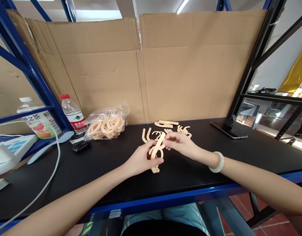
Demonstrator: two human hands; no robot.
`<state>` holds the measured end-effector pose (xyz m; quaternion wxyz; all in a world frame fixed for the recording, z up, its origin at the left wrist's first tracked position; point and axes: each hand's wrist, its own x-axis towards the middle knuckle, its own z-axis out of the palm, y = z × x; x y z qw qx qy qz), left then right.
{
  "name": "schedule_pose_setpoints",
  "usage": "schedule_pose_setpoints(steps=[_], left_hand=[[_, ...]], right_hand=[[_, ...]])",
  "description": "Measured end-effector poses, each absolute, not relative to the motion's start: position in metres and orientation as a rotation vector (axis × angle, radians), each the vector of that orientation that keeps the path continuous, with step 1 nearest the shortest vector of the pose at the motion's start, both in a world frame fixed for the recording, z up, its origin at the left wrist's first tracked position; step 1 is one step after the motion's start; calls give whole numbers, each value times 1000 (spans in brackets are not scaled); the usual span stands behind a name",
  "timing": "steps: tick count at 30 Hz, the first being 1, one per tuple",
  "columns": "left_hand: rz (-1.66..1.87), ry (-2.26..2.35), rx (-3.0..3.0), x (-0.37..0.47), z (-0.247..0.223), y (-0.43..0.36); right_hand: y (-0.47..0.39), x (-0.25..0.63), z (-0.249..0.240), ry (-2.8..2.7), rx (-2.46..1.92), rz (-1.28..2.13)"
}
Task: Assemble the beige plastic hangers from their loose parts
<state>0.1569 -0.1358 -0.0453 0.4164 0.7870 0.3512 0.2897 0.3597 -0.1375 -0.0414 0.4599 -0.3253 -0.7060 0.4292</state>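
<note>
Pale pieces [157,146] between bag [107,124] and phone [228,129]

Both hands up over the counter [202,178], near mid-width, close together with a slight gap. Left arm [84,193] crosses the front edge left of middle, reaching in and rightward. Left wrist [123,169] close to straight. Left hand [142,158] in a grip: thumb nearer the front edge and pointing right, fingers curled on the far side. Right arm [261,180] comes over the front edge right of middle, angled in and leftward. Right hand [179,143] sits farther back than left, pinching, thumb and fingertips pointing left.
</note>
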Motion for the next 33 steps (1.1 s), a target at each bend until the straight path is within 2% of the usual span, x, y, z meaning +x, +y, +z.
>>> schedule_pose_setpoints(steps=[6, 15, 23, 28, 33], left_hand=[[993, 1049, 1975, 153, -38, -131], [1162, 1040, 2054, 152, -33, -135], [1209, 1008, 1981, 156, -31, -140], [1131, 1040, 2077, 156, -33, -140], [1100, 986, 2072, 158, -39, -142]], right_hand=[[-135, 369, -43, -1466, -794, 1225], [-134, 368, -44, -1508, -737, 1132], [-142, 360, -40, -1403, -721, 1205], [-145, 357, -40, -1366, -583, 1366], [-146, 357, -39, -1426, -674, 1251]])
